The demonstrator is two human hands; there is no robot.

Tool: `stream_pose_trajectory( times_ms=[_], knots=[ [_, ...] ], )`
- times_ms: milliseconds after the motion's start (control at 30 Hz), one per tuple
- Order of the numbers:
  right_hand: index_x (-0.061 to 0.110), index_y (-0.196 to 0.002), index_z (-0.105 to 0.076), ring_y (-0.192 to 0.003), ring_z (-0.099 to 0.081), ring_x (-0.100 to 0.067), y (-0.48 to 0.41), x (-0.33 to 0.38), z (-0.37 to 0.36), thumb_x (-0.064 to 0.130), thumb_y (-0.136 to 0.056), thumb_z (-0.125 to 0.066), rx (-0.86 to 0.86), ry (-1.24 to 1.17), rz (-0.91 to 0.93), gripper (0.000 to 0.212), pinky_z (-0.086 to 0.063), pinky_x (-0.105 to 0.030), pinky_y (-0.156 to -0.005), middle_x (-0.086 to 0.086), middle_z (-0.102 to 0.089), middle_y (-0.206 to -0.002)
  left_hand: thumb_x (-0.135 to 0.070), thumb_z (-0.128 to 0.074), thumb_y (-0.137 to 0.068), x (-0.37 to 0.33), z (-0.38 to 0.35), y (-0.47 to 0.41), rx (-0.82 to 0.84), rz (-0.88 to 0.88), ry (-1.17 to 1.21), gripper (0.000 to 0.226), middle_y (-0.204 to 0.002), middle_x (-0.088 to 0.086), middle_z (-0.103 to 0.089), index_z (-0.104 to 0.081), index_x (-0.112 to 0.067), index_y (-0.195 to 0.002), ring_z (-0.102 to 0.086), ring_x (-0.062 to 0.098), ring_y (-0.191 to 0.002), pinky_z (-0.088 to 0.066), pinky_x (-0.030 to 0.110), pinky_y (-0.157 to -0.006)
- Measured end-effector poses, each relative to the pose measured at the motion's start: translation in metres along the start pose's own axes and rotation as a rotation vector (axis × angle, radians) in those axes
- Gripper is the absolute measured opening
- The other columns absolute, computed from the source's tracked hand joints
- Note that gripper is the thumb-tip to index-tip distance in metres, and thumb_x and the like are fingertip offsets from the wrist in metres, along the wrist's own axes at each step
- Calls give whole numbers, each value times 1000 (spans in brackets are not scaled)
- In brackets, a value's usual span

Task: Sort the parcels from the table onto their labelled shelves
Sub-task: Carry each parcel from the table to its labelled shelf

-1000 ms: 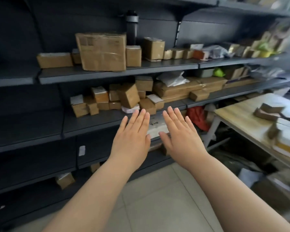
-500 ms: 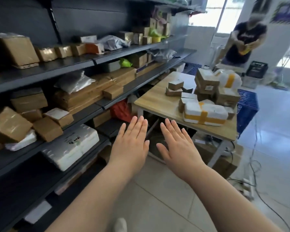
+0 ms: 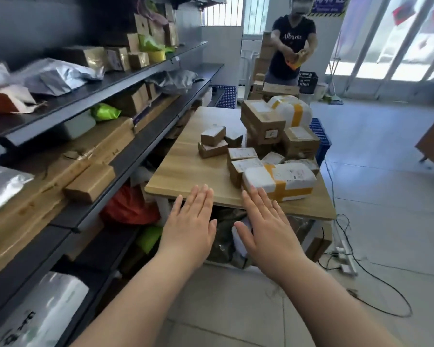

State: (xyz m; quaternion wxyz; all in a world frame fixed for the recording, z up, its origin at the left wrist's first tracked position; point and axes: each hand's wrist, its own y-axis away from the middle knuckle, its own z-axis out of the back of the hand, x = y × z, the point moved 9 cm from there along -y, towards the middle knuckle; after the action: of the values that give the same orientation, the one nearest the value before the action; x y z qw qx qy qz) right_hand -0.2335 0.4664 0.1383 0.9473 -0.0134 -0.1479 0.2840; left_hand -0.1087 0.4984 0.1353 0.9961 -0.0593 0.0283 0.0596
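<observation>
— Parcels (image 3: 263, 123) are kept where?
— On the wooden table (image 3: 186, 169), mostly toward its right edge. A white parcel with yellow tape (image 3: 286, 180) is laid near the near right corner.
— And the hands?
— The left hand (image 3: 189, 229) and the right hand (image 3: 266, 229) are held flat, with fingers straight, and nothing is grasped. Whether the white parcel is touched by the right fingertips cannot be told. Shelves (image 3: 135, 149) are seen along the table's left edge.

left hand (image 3: 189, 229): bare | right hand (image 3: 267, 234): bare | forearms (image 3: 140, 296): bare, uncovered to frame edge | fingers (image 3: 201, 199): bare
</observation>
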Motion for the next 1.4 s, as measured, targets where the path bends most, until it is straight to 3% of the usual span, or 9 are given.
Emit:
stream_pose_trajectory(
  times_ms=[100, 167, 400, 700, 867, 1067, 1267, 1400],
  knots=[
    [28, -143, 19, -135, 29, -4, -19, -27, -23, 61, -76, 10, 44, 15, -66, 75, 15, -26, -112, 11, 25, -149, -38, -19, -103, -3, -31, -39, 79, -47, 31, 62, -159, -1, 17, 14, -15, -150, 19, 14, -145, 9, 35, -119],
    [27, -142, 19, -135, 29, -5, -35, -56, -32, 61, -72, 12, 53, 24, -139, 78, 15, -26, -111, 11, 24, -150, -38, -20, -103, -11, -54, -65, 139, -83, 41, 63, -159, -1, 17, 14, -15, -150, 18, 13, -145, 10, 35, -118],
    [22, -151, 6, -133, 25, -1, -130, -150, -44, 46, -100, -25, 95, -28, -248, 64, 12, -28, -115, 5, 16, -157, -38, -23, -103, -29, -116, -186, 247, -118, 20, 64, -159, -1, 18, 13, -15, -151, 17, 13, -145, 9, 34, -116],
    [23, -151, 9, -131, 26, 1, -287, -225, -69, 44, -101, -23, 262, -78, -159, 63, 10, -28, -115, 6, 18, -157, -38, -27, -101, -22, -156, -330, 315, 44, 71, 66, -159, -5, 17, 12, -18, -151, 18, 11, -144, 11, 36, -117],
    [22, -151, 6, -130, 25, 1, -353, -222, -89, 45, -101, -23, 291, -116, -85, 63, 13, -23, -111, 7, 16, -157, -37, -27, -102, 6, -179, -365, 366, 123, 94, 67, -151, -9, 26, 13, -17, -151, 20, 8, -143, 15, 32, -112],
    [22, -151, 5, -141, 19, -7, -430, -191, -125, 43, -101, -26, 338, -114, -36, 63, 10, -26, -112, 3, 13, -158, -39, -29, -101, 84, -193, -421, 348, 197, 110, 69, -159, -4, 17, 14, -18, -150, 17, 9, -145, 9, 33, -118],
    [21, -152, -3, -145, 11, -11, -519, -161, -158, 43, -100, -32, 286, -178, -106, 63, 1, -29, -116, 3, 6, -160, -38, -32, -100, 163, -192, -509, 286, 158, 166, 70, -159, -3, 15, 9, -15, -152, 16, 9, -145, 10, 29, -115],
    [18, -152, -7, -146, 4, -14, -576, -157, -187, 39, -99, -39, 274, -334, -253, 66, -5, -29, -116, -3, 1, -160, -37, -38, -100, 206, -212, -564, 278, 231, 379, 71, -161, 0, 8, 4, -13, -152, 8, 11, -147, 2, 27, -116]
  ],
)
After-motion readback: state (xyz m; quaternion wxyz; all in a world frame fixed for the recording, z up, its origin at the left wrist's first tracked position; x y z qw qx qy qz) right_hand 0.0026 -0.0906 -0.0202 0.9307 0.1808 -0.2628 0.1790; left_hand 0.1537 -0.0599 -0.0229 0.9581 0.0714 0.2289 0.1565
